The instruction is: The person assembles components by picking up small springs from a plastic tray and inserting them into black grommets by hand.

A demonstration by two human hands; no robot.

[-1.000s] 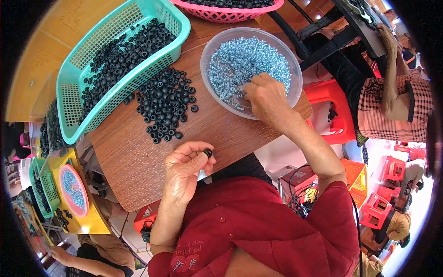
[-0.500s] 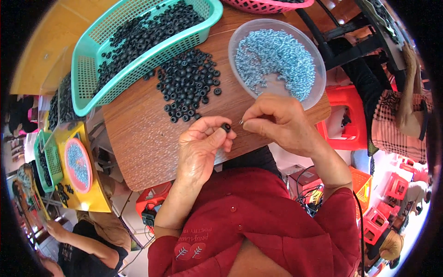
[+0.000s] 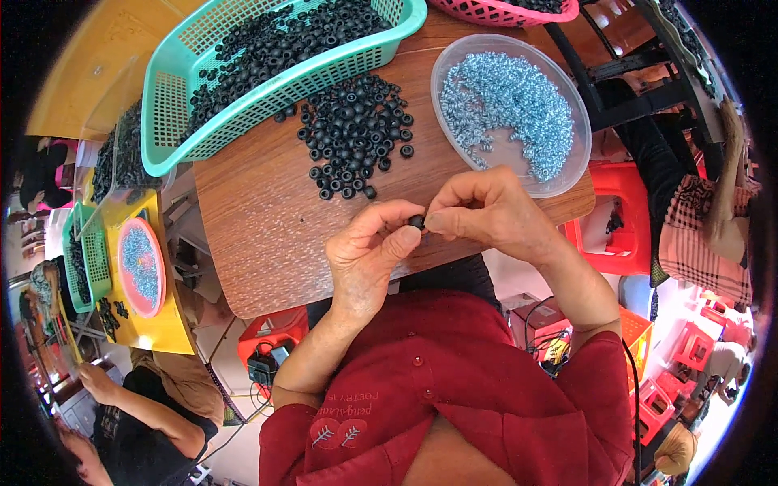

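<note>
While I'm watching remotely through the head cam, I'm using the see-through tub (image 3: 509, 152) as reference. It's holding blue pieces (image 3: 519, 89), and its right rim is sitting close to the right edge of the wooden table (image 3: 267, 235). Green basket (image 3: 166, 105) is standing left of the tub, black bead pile (image 3: 356, 134) is lying between the two, pink basket (image 3: 486, 14) is sitting beyond the tub. I'm seeing the widest bare wood left of the tub, on the near side of the pile, running to the table's near edge. Right side is tighter: a red stool (image 3: 620, 174) is standing lower, just right of the tub.

Left hand (image 3: 365, 259) is pinching one black bead (image 3: 416, 221) between thumb and fingers, near-left of the tub. Right hand (image 3: 498, 211) is overlapping the tub's near rim in view, thumb and forefinger pinching together at the bead; I'm not able to tell if they're gripping a blue piece.

Versus half a second ago, right fingertips are meeting the bead instead of hanging apart from it. Versus one second ago, that hand is working outside the tub, not in it.
</note>
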